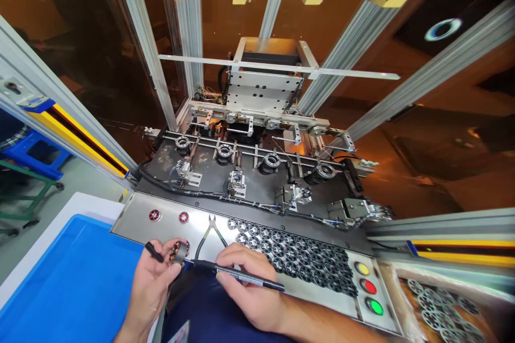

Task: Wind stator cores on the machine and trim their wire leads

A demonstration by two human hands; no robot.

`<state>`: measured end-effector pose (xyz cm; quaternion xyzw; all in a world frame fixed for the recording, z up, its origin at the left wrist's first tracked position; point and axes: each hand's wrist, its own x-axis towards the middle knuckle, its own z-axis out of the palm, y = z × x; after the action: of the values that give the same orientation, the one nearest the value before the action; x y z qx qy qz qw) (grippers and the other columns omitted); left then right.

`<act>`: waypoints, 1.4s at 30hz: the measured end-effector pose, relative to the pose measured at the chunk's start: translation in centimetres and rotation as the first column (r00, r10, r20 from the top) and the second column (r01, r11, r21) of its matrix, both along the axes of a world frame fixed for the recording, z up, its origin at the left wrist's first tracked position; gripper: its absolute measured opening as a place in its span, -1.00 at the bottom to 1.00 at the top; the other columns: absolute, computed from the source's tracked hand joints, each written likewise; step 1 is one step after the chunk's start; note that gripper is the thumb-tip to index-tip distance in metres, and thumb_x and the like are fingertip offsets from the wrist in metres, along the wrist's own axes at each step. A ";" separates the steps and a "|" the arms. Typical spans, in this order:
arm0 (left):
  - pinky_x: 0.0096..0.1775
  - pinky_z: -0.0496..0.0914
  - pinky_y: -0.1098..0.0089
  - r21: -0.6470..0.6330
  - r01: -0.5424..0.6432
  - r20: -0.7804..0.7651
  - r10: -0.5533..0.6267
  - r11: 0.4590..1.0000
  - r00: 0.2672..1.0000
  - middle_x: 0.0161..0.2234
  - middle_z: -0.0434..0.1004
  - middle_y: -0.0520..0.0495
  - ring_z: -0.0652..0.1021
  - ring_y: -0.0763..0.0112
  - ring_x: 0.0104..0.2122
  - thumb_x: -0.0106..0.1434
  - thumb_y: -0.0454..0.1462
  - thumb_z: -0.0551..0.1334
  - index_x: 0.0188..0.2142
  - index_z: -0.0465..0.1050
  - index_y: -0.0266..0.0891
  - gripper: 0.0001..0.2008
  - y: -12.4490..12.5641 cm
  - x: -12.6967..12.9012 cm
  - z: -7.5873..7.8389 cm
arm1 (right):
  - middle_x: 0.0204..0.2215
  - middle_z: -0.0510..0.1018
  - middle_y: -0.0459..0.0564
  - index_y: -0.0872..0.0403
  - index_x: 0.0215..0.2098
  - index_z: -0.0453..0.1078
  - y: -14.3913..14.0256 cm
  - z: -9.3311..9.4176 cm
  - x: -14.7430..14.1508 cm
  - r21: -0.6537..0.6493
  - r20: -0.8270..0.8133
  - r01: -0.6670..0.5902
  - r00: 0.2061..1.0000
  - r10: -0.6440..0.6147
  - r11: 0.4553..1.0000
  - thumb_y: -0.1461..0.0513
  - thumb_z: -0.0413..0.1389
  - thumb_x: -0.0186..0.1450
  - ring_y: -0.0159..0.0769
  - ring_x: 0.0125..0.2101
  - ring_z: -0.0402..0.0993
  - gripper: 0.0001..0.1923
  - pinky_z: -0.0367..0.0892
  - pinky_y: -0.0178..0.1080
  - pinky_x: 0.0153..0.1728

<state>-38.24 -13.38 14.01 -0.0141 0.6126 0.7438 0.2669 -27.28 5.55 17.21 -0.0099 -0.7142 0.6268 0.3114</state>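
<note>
My left hand (145, 286) pinches a small motor stator (181, 252), a grey ring with copper windings inside, between thumb and fingers. A black pen cap (154, 252) is also tucked between those fingers. In my right hand (251, 281) is a black marker pen (263, 281), gripped like a writing tool, its tip pointing left at the stator's side. Whether the tip touches the ring I cannot tell. Just beyond my hands lie diagonal cutters (211, 222) with spread handles. Two red-wound round parts (154, 215) sit on the metal ledge further left.
Rows of black ring parts (298, 252) cover the ledge (132, 220) at right, beside yellow, red and green buttons (374, 306). A machine with several round fixtures (270, 163) stands behind. A blue tray (76, 284) is at left; a box of metal rings (438, 305) at right.
</note>
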 end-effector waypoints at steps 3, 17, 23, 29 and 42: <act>-0.12 0.49 0.19 0.008 0.045 0.024 -0.045 0.999 0.999 -0.11 0.63 -0.14 0.63 0.09 -0.11 -0.08 -0.23 0.53 -0.30 0.15 -0.10 -0.45 0.3 0.6 0.5 | -0.42 0.62 -0.03 0.04 -0.22 0.49 0.0 0.2 -0.1 -0.011 -0.011 -0.025 1.000 0.025 1.000 0.35 0.20 0.25 -0.32 -0.42 0.57 -0.86 0.48 -0.30 -0.36; -0.20 0.50 0.31 0.049 0.104 0.017 -0.104 0.993 0.994 -0.10 0.64 -0.14 0.62 0.20 -0.15 -0.03 -0.27 0.51 -0.29 0.13 -0.10 -0.46 -0.2 1.2 0.5 | -0.43 0.63 0.00 0.06 -0.23 0.51 0.0 0.1 -0.3 -0.008 -0.007 -0.037 0.999 0.037 0.999 0.34 0.19 0.26 -0.33 -0.43 0.57 -0.88 0.50 -0.30 -0.37; -0.13 0.52 0.17 -0.139 0.063 -0.148 -0.083 0.988 0.985 -0.07 0.64 -0.17 0.64 0.11 -0.12 0.03 -0.17 0.46 -0.27 0.14 -0.10 -0.51 -0.8 -0.3 -1.7 | -0.46 0.62 -0.03 0.05 -0.26 0.51 0.4 -0.2 0.1 -0.019 0.017 -0.087 0.996 0.087 0.996 0.33 0.19 0.25 -0.34 -0.47 0.55 -0.90 0.47 -0.31 -0.41; 0.01 0.44 0.00 -0.510 -0.253 -0.482 -0.030 0.822 0.876 -0.15 0.63 -0.20 0.61 0.04 -0.08 -0.01 -0.07 0.42 -0.35 0.17 -0.12 -0.56 -2.9 -6.1 -9.4 | -0.48 0.59 -0.06 0.04 -0.29 0.49 0.8 -0.6 0.7 0.028 0.058 0.030 0.998 -0.031 0.999 0.35 0.19 0.26 -0.34 -0.48 0.53 -0.90 0.44 -0.30 -0.42; 0.11 0.29 -0.03 -0.651 -0.242 -0.611 -0.308 0.720 0.729 -0.08 0.59 -0.21 0.53 -0.07 0.04 0.03 -0.11 0.42 -0.34 0.34 -0.13 -0.68 -1.8 0.2 -10.8 | -0.47 0.57 -0.06 0.04 -0.26 0.47 1.5 -1.5 1.5 0.082 0.102 0.086 0.990 -0.094 0.993 0.38 0.16 0.28 -0.33 -0.47 0.52 -0.87 0.44 -0.29 -0.41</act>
<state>-38.08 -15.13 3.18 0.1736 0.8979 0.4044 0.0112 -25.82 7.04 15.71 -0.0631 -0.7523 0.5826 0.3013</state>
